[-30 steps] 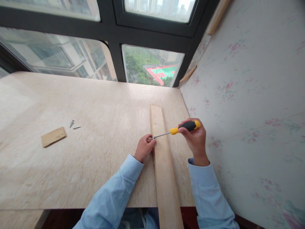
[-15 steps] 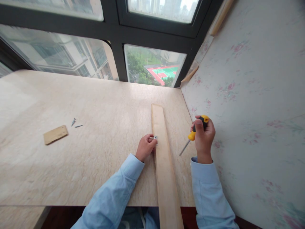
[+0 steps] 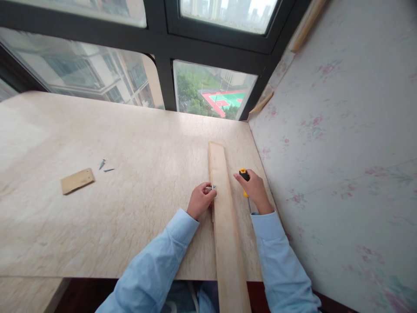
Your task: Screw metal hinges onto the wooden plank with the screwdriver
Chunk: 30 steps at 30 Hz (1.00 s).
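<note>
A long pale wooden board lies lengthwise on the marble-patterned sill, its near end jutting past the front edge. At the board's left edge my left hand pinches a small shiny metal bracket against the wood; fingers cover most of it. To the right of the board, my right hand is closed around the handle of a yellow and black screwdriver. The screwdriver's shaft points down toward the sill, partly behind the hand, and its tip is clear of the bracket.
On the left of the sill lie a small flat wooden piece with holes at one end and two screws, one thicker and one thin. A flower-patterned wall rises at the right; dark-framed windows stand behind.
My right hand has moved left toward the board and turned, swinging the screwdriver more upright. My left hand keeps its hold on the bracket. The view has shifted slightly.
</note>
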Each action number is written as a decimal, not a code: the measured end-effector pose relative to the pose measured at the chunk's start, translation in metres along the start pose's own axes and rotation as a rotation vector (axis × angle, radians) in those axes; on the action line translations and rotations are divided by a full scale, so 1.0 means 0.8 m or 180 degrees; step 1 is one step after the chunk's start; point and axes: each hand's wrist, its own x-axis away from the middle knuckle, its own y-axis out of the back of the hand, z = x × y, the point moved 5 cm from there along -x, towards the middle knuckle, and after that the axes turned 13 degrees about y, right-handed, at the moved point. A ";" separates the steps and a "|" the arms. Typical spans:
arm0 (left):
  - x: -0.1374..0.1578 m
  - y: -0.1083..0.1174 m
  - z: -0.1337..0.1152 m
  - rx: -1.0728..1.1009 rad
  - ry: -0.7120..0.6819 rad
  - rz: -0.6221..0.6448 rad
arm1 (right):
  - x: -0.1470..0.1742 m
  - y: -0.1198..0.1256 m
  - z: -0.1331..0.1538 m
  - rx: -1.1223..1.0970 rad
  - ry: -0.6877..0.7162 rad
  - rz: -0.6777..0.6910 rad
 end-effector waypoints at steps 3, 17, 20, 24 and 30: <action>-0.001 0.000 0.001 0.0021 -0.0025 -0.0015 | 0.000 -0.012 -0.005 0.0177 -0.0071 0.0216; 0.003 -0.002 -0.007 -0.0282 -0.0188 -0.0186 | 0.010 -0.033 -0.003 0.0469 0.0095 0.0355; 0.006 -0.002 -0.010 -0.0389 -0.0222 -0.0285 | 0.020 -0.021 -0.002 0.0473 0.0091 0.0341; 0.006 -0.006 -0.006 -0.0498 -0.0221 -0.0300 | 0.023 0.002 0.025 0.0566 0.0473 0.0199; 0.005 -0.009 -0.003 -0.0465 -0.0212 -0.0253 | -0.004 -0.010 0.160 -0.0161 0.1375 0.0536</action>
